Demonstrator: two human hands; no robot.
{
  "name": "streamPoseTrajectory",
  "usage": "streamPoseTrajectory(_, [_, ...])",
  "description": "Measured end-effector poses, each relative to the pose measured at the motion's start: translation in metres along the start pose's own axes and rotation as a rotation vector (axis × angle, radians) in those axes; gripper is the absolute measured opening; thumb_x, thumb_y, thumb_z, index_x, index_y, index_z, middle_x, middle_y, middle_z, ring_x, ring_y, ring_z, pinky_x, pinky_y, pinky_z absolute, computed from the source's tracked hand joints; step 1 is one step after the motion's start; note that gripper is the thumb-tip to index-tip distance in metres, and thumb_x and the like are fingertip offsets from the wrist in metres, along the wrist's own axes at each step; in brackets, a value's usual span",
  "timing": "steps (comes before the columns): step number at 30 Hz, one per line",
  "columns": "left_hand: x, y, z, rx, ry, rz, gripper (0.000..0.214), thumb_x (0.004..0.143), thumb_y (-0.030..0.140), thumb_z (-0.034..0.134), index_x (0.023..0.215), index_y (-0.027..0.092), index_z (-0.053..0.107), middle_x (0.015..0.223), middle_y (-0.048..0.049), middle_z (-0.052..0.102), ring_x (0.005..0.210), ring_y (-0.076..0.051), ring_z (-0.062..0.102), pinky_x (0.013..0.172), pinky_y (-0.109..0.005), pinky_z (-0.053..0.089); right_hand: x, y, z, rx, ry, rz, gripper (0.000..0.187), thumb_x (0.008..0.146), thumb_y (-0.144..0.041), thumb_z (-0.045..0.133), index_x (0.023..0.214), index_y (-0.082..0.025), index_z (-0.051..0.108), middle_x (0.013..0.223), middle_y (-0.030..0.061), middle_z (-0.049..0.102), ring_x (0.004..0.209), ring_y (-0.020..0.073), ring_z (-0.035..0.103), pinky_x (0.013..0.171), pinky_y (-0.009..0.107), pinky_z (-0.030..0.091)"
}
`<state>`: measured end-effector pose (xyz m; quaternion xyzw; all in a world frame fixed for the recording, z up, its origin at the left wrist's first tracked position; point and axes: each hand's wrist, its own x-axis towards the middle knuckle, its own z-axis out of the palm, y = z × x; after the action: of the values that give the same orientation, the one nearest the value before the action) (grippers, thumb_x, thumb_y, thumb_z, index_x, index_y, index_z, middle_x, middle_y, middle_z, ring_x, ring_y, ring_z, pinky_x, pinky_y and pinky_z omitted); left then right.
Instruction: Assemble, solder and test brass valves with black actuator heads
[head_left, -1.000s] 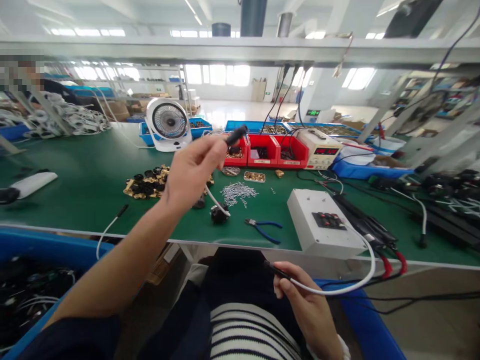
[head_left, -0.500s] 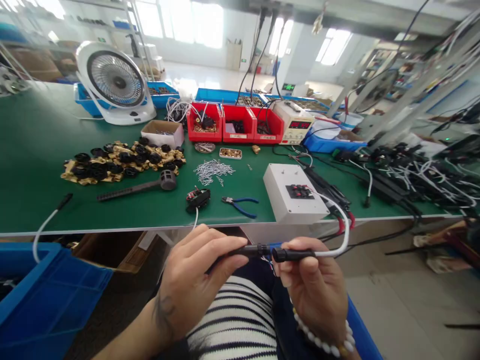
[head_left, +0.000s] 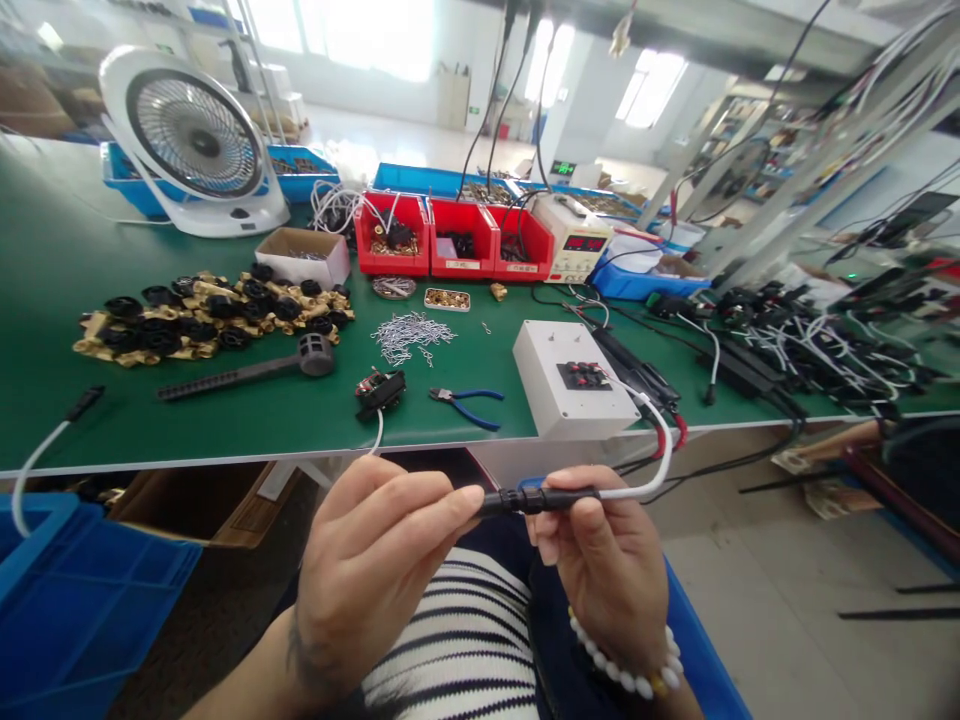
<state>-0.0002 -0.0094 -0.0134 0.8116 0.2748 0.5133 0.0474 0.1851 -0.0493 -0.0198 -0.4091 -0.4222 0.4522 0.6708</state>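
Note:
My left hand pinches the left end of a black cable connector in front of my lap, below the table edge. My right hand grips the connector's other half, from which a white cable curves up to the white test box on the green table. The two black halves meet end to end between my fingertips. A second white cable runs from under my left hand up to a small black part near the table edge.
Blue-handled pliers lie beside the white box. A pile of black and brass parts, a black ribbed tool, loose metal pins, red bins, a power supply and a white fan stand farther back. A blue bin sits at lower left.
My left hand came down from above the table with its black connector to my lap. The two halves, slightly apart half a second ago, are now pushed together. My head tilted down.

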Motion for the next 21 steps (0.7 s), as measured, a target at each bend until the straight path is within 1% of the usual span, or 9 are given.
streamPoseTrajectory(4, [-0.009,-0.002,-0.002,0.117,-0.026,0.089,0.032,0.083,0.002,0.07,0.111,0.017,0.067,0.092,-0.0037,0.074,0.079,-0.015,0.057,0.071,-0.029,0.049,-0.001,-0.001,0.001,0.003,-0.009,0.086,0.025,0.088,-0.043,0.069,0.09,-0.019,0.067,0.058,-0.003,0.063,0.046,0.006,0.054,0.046,0.016,0.043])
streamPoseTrajectory(7, [-0.012,-0.003,-0.002,0.146,-0.025,0.092,0.031,0.084,0.005,0.07,0.112,0.018,0.067,0.092,-0.0033,0.075,0.077,-0.016,0.059,0.07,-0.031,0.05,-0.003,0.002,0.004,0.035,-0.009,0.082,0.023,0.089,-0.042,0.068,0.091,-0.019,0.066,0.058,-0.0038,0.063,0.045,0.0061,0.054,0.045,0.015,0.044])
streamPoseTrajectory(10, [-0.011,-0.005,0.0,0.116,-0.036,0.092,0.032,0.085,0.004,0.068,0.113,0.017,0.066,0.095,-0.0042,0.075,0.076,-0.015,0.06,0.069,-0.03,0.05,-0.004,0.008,0.006,0.095,-0.027,0.071,0.021,0.091,-0.041,0.066,0.094,-0.021,0.066,0.059,-0.0047,0.062,0.047,0.0058,0.054,0.047,0.015,0.044])
streamPoseTrajectory(12, [-0.009,-0.005,0.002,0.068,-0.08,0.082,0.028,0.086,0.004,0.066,0.112,0.016,0.065,0.092,-0.0042,0.074,0.073,-0.014,0.059,0.066,-0.028,0.049,-0.004,0.012,0.004,0.11,-0.049,0.113,0.021,0.092,-0.041,0.065,0.093,-0.02,0.065,0.058,-0.0045,0.062,0.047,0.0062,0.054,0.047,0.015,0.044])
streamPoseTrajectory(14, [-0.007,-0.005,0.004,-0.025,-0.147,0.044,0.017,0.09,0.013,0.065,0.107,0.015,0.065,0.088,-0.0039,0.073,0.072,-0.014,0.059,0.066,-0.026,0.05,-0.004,0.015,-0.003,0.101,-0.056,0.182,0.023,0.091,-0.043,0.065,0.091,-0.02,0.065,0.058,-0.0036,0.063,0.047,0.0074,0.054,0.047,0.017,0.043])
streamPoseTrajectory(15, [-0.005,-0.007,0.004,-0.071,-0.178,0.0,0.015,0.092,0.021,0.063,0.106,0.015,0.065,0.089,-0.0042,0.072,0.075,-0.014,0.061,0.069,-0.026,0.051,-0.005,0.017,-0.007,0.093,-0.051,0.217,0.025,0.09,-0.044,0.066,0.091,-0.02,0.065,0.058,-0.0029,0.063,0.047,0.008,0.054,0.047,0.018,0.043])
streamPoseTrajectory(17, [-0.002,-0.015,0.002,-0.098,-0.188,-0.16,0.022,0.097,0.035,0.055,0.107,0.018,0.065,0.096,-0.005,0.07,0.087,-0.015,0.064,0.078,-0.026,0.053,-0.008,0.021,-0.017,0.076,-0.029,0.271,0.026,0.089,-0.045,0.068,0.09,-0.019,0.067,0.059,-0.0018,0.064,0.048,0.0083,0.055,0.049,0.019,0.044])
streamPoseTrajectory(19, [0.002,-0.034,0.0,-0.008,-0.101,-0.382,0.03,0.1,0.041,0.046,0.108,0.02,0.065,0.105,-0.0054,0.069,0.097,-0.018,0.064,0.087,-0.029,0.053,-0.012,0.023,-0.025,0.066,0.005,0.291,0.026,0.088,-0.045,0.069,0.09,-0.019,0.069,0.06,-0.0014,0.064,0.049,0.0079,0.055,0.05,0.019,0.045])
streamPoseTrajectory(21, [0.004,-0.063,0.0,0.136,0.017,-0.577,0.035,0.1,0.043,0.041,0.108,0.019,0.066,0.108,-0.0075,0.067,0.101,-0.02,0.063,0.089,-0.031,0.052,-0.016,0.023,-0.029,0.067,0.034,0.286,0.025,0.088,-0.044,0.069,0.089,-0.019,0.07,0.059,-0.0013,0.064,0.049,0.0075,0.055,0.05,0.018,0.045])
